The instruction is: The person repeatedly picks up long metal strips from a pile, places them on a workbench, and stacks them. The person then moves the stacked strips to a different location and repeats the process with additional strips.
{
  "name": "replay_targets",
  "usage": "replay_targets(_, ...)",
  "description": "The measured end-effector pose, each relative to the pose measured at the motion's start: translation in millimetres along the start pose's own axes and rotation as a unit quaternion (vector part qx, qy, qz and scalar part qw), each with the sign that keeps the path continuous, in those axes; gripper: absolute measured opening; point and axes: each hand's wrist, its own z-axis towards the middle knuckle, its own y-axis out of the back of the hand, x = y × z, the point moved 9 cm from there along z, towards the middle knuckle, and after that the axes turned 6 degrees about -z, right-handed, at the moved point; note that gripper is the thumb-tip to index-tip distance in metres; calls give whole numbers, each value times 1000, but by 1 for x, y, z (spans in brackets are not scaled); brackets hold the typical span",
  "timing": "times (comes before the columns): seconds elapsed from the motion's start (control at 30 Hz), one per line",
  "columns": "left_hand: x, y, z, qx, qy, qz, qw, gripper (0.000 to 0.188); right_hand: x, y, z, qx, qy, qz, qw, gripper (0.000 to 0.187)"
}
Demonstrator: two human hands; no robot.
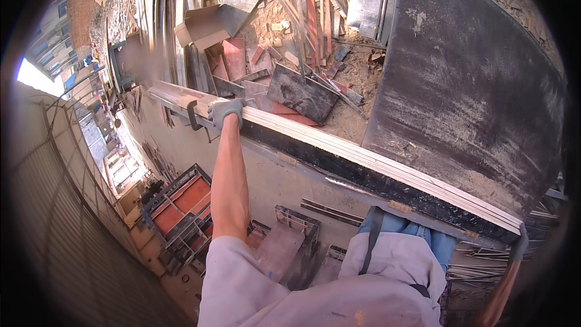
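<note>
A long stack of plywood strips (375, 156), pale on the top edges and black on the near face, runs slantwise across the middle. My left hand (226, 112), in a grey glove, is closed over the stack toward its far left end. Beside that hand, a dark C-shaped clamp (193, 115) hangs on the edge. At the stack's right end is my right hand (519, 243), also gloved, closed round the corner with its fingers partly hidden. A metal-edged ledge (357, 191) lies under the strips, close to my waist.
Beyond the strips, a large dark panel (466, 91) fills the right. Scrap boards, a black offcut (302, 92) and an open cardboard box (204, 26) lie on debris. Below left stand red-panelled frames (178, 206). A corrugated wall (54, 200) rises at far left.
</note>
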Motion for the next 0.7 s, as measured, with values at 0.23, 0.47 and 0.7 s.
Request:
replay_targets(0.23, -15, -20, 44, -6, -158, 58, 986, 64, 2, -39, -24, -6, 25, 43, 999, 51)
replay_targets(0.47, -50, 10, -29, -199, -418, -135, 876, 75, 58, -96, -95, -199, 53, -56, 977, 59)
replay_targets(0.7, -27, -69, -664, 101, -824, -133, 542, 81, 56, -95, -100, -243, 69, -91, 963, 67)
